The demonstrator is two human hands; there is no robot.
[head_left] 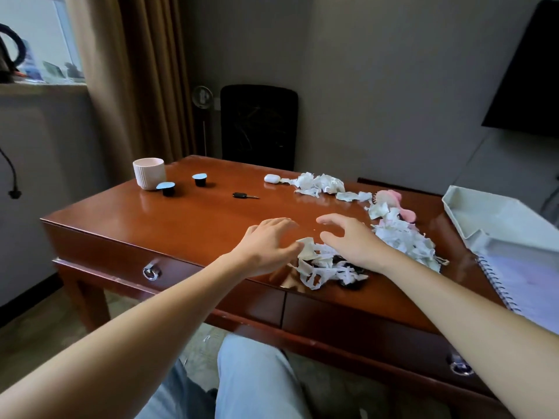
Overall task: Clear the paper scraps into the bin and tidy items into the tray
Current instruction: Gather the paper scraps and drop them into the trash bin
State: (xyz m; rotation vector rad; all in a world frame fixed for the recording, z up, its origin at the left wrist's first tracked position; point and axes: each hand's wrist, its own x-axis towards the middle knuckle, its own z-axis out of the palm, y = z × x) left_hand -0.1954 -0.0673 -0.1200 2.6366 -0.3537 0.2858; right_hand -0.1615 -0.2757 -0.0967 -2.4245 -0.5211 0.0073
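Head camera is catching the left hand (pixel 266 243) and right hand (pixel 352 240) flanking the near paper scraps (pixel 323 267) on the desk (pixel 181 213), fingers spread and loosely curved, gripping nothing, with the pale tray (pixel 496 220) sitting well apart on the right.

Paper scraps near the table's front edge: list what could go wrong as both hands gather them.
1. The near scrap pile sits by the table edge; a sweep by the left hand and right hand could drop bits onto the floor.
2. A dark object lies under it and could get binned with the paper.
3. Farther scraps partly cover the pink hairbrush: same risk.
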